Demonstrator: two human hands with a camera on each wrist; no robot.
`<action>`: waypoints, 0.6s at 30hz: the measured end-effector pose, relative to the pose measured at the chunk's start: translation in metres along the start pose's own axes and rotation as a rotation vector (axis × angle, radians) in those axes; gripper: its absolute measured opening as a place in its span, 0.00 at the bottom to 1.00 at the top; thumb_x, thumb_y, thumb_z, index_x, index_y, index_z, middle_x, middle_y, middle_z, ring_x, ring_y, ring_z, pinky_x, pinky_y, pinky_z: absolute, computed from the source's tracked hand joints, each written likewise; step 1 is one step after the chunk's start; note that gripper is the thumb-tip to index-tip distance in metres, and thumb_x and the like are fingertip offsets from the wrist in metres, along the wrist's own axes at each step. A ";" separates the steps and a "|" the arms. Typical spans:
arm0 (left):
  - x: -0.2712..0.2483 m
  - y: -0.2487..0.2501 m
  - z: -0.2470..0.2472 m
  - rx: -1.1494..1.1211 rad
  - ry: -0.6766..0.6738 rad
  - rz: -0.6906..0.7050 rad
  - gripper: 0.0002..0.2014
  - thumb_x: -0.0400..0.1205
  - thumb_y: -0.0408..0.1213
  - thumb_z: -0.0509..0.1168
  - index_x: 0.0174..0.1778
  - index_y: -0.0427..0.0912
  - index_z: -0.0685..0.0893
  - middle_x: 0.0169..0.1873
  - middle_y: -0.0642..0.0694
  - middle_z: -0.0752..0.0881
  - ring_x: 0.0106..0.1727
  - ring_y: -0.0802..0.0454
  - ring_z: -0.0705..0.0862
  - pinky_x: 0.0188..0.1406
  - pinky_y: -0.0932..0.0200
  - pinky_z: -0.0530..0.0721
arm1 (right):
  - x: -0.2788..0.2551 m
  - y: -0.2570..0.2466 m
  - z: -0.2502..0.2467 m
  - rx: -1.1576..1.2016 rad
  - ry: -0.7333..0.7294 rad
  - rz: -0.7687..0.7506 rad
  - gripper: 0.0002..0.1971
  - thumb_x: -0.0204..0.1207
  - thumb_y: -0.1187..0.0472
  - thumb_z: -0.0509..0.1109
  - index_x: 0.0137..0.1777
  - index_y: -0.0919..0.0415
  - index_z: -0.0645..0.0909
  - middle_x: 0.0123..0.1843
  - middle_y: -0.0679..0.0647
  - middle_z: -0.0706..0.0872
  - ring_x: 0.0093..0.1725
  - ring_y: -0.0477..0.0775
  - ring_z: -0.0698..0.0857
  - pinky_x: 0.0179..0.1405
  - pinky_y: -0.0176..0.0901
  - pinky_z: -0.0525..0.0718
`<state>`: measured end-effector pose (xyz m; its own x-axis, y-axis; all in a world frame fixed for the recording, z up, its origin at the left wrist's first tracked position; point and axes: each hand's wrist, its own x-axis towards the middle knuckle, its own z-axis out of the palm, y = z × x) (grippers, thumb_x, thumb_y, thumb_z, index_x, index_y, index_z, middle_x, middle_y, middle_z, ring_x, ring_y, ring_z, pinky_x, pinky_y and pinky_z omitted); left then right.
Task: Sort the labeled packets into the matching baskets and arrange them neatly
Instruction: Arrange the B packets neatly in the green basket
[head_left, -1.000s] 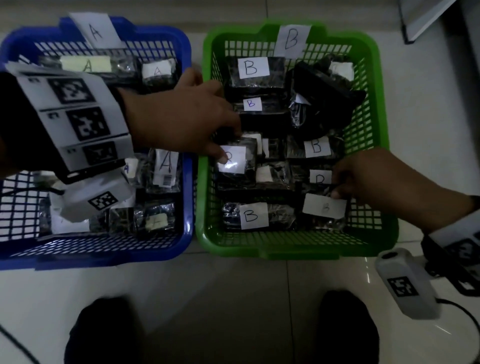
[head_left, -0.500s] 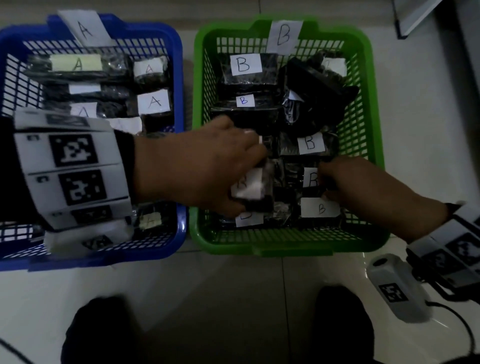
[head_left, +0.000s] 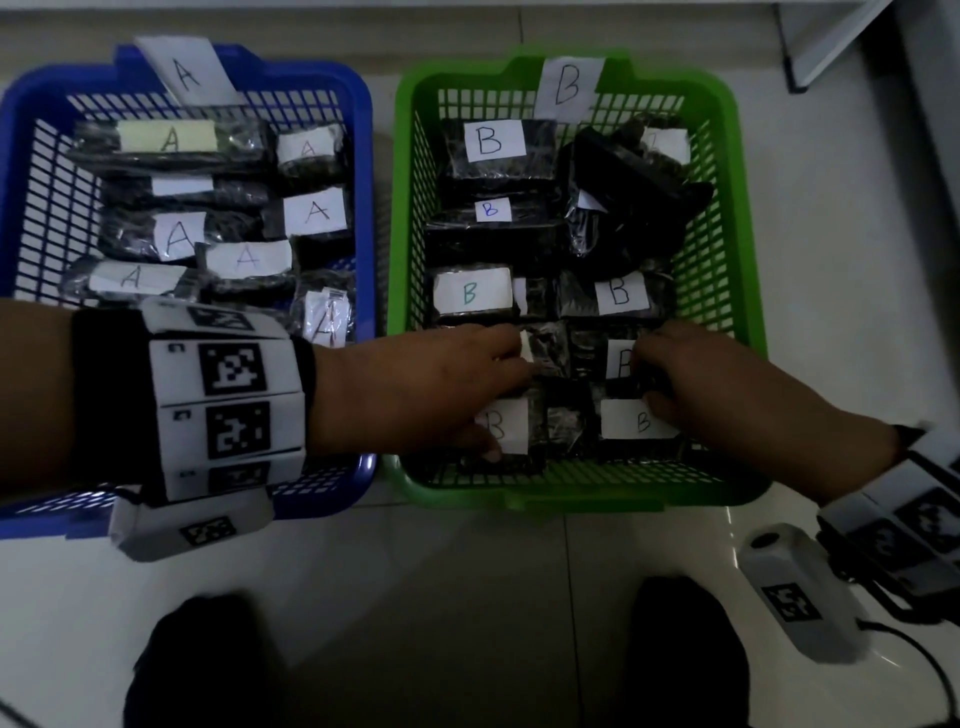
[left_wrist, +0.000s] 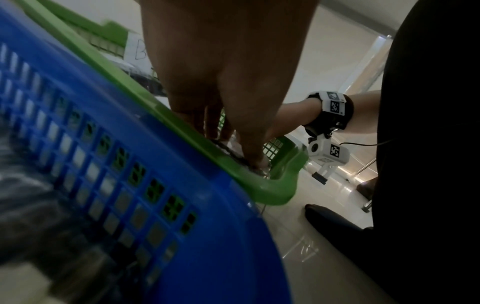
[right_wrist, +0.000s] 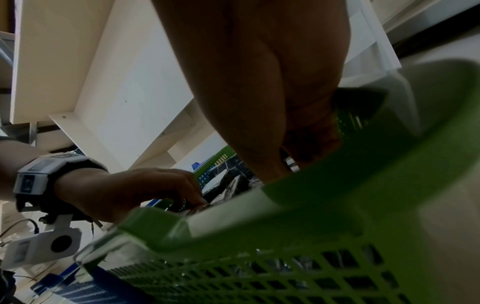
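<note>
Both hands are down in the near end of the green basket (head_left: 748, 291), which sits just right of the blue basket (head_left: 366, 223) on the pale tiled floor (head_left: 467, 597).

A second ago the left hand (head_left: 415, 395) was higher up, reaching across from the blue basket toward the green basket's middle rows; half a second ago it was carrying a B-labelled packet down. Now it lies at the green basket's near-left corner, fingers curled over that packet (head_left: 506, 431), thumb at its near edge and fingertips on the crinkled wrap beside it. How firmly it grips cannot be told.

The right hand (head_left: 727, 395) has slid slightly inward from the green basket's right wall. Its fingers are bent onto two B packets, covering part of the upper label (head_left: 621, 358) and touching the lower one (head_left: 636, 421); whether they pinch or merely press cannot be told.

With the left forearm lowered, more A packets (head_left: 176, 234) show in the blue basket.
</note>
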<state>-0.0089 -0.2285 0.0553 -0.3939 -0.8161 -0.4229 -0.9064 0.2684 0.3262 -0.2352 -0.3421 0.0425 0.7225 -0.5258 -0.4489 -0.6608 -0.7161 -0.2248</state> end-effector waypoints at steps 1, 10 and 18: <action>-0.001 0.000 -0.001 -0.026 -0.001 0.002 0.33 0.76 0.57 0.65 0.76 0.49 0.66 0.67 0.49 0.68 0.63 0.52 0.74 0.60 0.57 0.78 | -0.001 -0.003 -0.001 0.031 0.019 -0.009 0.11 0.73 0.63 0.72 0.54 0.62 0.81 0.51 0.57 0.79 0.50 0.58 0.81 0.42 0.45 0.77; 0.005 0.006 0.000 -0.544 0.142 -0.133 0.22 0.75 0.40 0.72 0.63 0.54 0.74 0.46 0.63 0.75 0.47 0.64 0.75 0.40 0.75 0.75 | -0.002 -0.050 -0.011 0.814 -0.214 0.128 0.22 0.62 0.41 0.72 0.55 0.46 0.76 0.43 0.49 0.89 0.36 0.45 0.89 0.32 0.41 0.86; 0.016 -0.012 -0.024 -0.452 0.394 -0.137 0.15 0.77 0.38 0.70 0.58 0.50 0.78 0.50 0.52 0.81 0.50 0.56 0.81 0.46 0.65 0.81 | -0.010 -0.042 -0.002 0.785 -0.147 0.097 0.08 0.71 0.56 0.75 0.49 0.44 0.82 0.47 0.44 0.87 0.46 0.40 0.86 0.46 0.40 0.86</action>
<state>-0.0006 -0.2568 0.0653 -0.1144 -0.9788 -0.1699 -0.7564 -0.0250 0.6536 -0.2142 -0.3076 0.0582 0.6568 -0.4642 -0.5942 -0.7085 -0.1102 -0.6971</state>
